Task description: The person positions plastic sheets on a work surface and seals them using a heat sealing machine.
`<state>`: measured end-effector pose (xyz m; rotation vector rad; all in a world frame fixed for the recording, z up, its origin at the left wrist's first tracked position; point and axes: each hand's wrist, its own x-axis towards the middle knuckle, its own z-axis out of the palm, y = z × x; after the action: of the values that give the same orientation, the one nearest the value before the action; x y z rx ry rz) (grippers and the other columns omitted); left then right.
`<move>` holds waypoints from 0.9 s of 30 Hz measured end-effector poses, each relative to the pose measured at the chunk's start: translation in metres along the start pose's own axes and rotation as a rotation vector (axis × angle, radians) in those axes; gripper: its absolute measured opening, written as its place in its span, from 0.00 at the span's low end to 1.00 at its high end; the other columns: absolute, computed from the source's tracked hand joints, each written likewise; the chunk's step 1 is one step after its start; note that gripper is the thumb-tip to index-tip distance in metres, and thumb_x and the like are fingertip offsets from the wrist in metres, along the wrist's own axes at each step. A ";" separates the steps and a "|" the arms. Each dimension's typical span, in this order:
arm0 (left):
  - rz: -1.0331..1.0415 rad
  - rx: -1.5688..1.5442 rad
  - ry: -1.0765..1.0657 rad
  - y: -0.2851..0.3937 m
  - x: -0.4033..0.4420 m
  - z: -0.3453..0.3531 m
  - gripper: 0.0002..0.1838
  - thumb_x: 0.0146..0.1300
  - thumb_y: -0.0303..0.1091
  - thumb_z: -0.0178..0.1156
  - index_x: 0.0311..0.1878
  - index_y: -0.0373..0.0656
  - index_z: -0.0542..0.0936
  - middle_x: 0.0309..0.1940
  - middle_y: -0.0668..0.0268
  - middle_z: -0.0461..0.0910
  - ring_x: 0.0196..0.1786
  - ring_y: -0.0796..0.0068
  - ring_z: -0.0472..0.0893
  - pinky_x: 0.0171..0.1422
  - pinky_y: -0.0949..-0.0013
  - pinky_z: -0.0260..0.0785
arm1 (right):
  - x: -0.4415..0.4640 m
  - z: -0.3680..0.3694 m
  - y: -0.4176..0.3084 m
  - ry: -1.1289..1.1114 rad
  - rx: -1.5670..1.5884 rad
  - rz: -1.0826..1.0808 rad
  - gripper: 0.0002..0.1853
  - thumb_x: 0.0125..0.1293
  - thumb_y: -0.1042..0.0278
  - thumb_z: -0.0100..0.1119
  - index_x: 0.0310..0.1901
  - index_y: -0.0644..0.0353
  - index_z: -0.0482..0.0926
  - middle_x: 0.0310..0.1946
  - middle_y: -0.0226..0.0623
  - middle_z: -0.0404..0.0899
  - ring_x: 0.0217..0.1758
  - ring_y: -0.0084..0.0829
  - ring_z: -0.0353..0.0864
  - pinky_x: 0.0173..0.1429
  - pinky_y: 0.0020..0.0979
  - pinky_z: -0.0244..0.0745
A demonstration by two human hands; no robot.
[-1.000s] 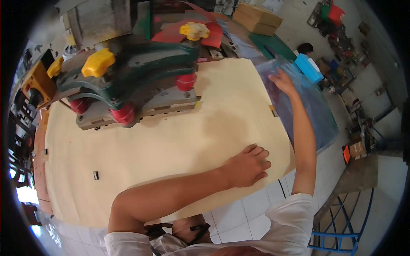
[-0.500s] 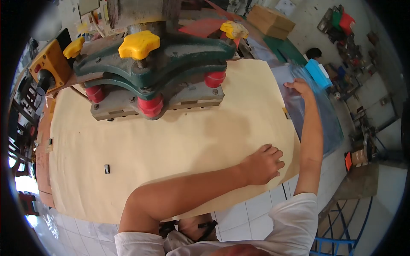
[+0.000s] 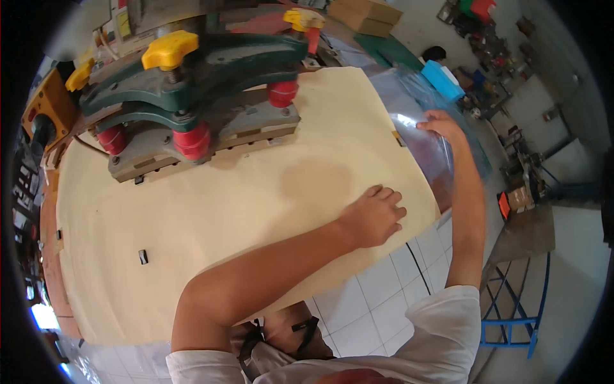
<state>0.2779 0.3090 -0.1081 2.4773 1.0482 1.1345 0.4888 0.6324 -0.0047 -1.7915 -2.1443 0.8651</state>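
My left hand [image 3: 372, 218] rests on the tan sheet [image 3: 211, 221] near its right front edge. Its fingers are curled in a loose fist, with nothing visible in them. Out to the right, my right hand [image 3: 444, 125] pinches the edge of a clear plastic sheet [image 3: 409, 105], between thumb and fingers. The plastic lies beside the tan sheet and catches a bright reflection. A small black piece [image 3: 143, 256] sits on the left part of the tan sheet.
A green press head [image 3: 211, 70] with yellow star knobs and red cushions stands over the tan sheet. To its left is a yellow control box [image 3: 50, 112]. A blue box [image 3: 442, 80] and a cardboard box [image 3: 364, 16] are behind. A blue metal frame [image 3: 518, 320] stands right.
My right hand has moved outward and nearer to me with the plastic's edge, which has shifted. My left hand stays on the tan sheet. The whole view has swung slightly right and down.
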 end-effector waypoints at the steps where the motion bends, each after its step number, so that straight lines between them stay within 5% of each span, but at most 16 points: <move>1: 0.011 -0.009 -0.006 0.001 0.001 0.001 0.13 0.64 0.40 0.61 0.45 0.40 0.81 0.49 0.57 0.74 0.60 0.57 0.71 0.73 0.54 0.58 | 0.002 0.003 0.001 0.049 -0.075 -0.077 0.32 0.49 0.61 0.80 0.55 0.66 0.79 0.33 0.35 0.82 0.32 0.23 0.76 0.34 0.26 0.68; 3: -0.004 0.033 -0.028 -0.001 0.000 0.002 0.13 0.65 0.40 0.60 0.45 0.40 0.81 0.51 0.57 0.74 0.61 0.57 0.71 0.73 0.55 0.59 | 0.010 0.002 0.004 0.098 -0.149 -0.151 0.27 0.51 0.64 0.78 0.52 0.65 0.80 0.30 0.34 0.82 0.26 0.20 0.75 0.29 0.23 0.65; 5: -0.004 0.040 -0.028 -0.001 0.000 0.002 0.13 0.65 0.40 0.60 0.45 0.40 0.81 0.51 0.57 0.74 0.60 0.57 0.71 0.73 0.55 0.59 | 0.017 0.000 0.013 0.115 -0.078 -0.242 0.32 0.45 0.64 0.82 0.53 0.68 0.80 0.33 0.40 0.83 0.34 0.27 0.80 0.41 0.28 0.73; 16: -0.001 0.064 -0.044 -0.001 0.000 0.001 0.13 0.66 0.41 0.59 0.46 0.42 0.81 0.51 0.58 0.74 0.60 0.59 0.72 0.73 0.57 0.59 | 0.012 -0.014 -0.006 0.207 -0.204 -0.450 0.13 0.60 0.67 0.68 0.44 0.64 0.82 0.29 0.33 0.83 0.32 0.24 0.81 0.34 0.28 0.73; 22: 0.016 0.078 -0.029 -0.001 -0.001 0.003 0.13 0.66 0.41 0.59 0.44 0.41 0.81 0.50 0.58 0.74 0.59 0.59 0.72 0.71 0.57 0.61 | -0.013 -0.024 -0.055 0.205 0.187 -0.314 0.08 0.70 0.68 0.58 0.41 0.61 0.84 0.30 0.31 0.82 0.27 0.24 0.79 0.30 0.29 0.72; 25: 0.013 0.072 -0.019 -0.003 0.001 0.003 0.13 0.66 0.41 0.59 0.44 0.41 0.81 0.50 0.58 0.74 0.59 0.58 0.72 0.71 0.57 0.61 | -0.029 -0.028 -0.081 0.273 -0.052 -0.261 0.10 0.72 0.65 0.56 0.40 0.61 0.84 0.27 0.31 0.82 0.24 0.23 0.77 0.31 0.29 0.72; 27: 0.023 0.082 -0.019 -0.002 0.000 0.003 0.14 0.66 0.41 0.59 0.45 0.42 0.81 0.50 0.58 0.74 0.59 0.58 0.72 0.71 0.56 0.60 | -0.024 -0.030 -0.083 0.380 -0.237 -0.532 0.12 0.71 0.62 0.59 0.40 0.63 0.84 0.23 0.32 0.80 0.22 0.22 0.75 0.31 0.29 0.71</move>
<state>0.2791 0.3105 -0.1117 2.5645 1.0851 1.0936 0.4411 0.6115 0.0705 -1.2287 -2.3436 0.1376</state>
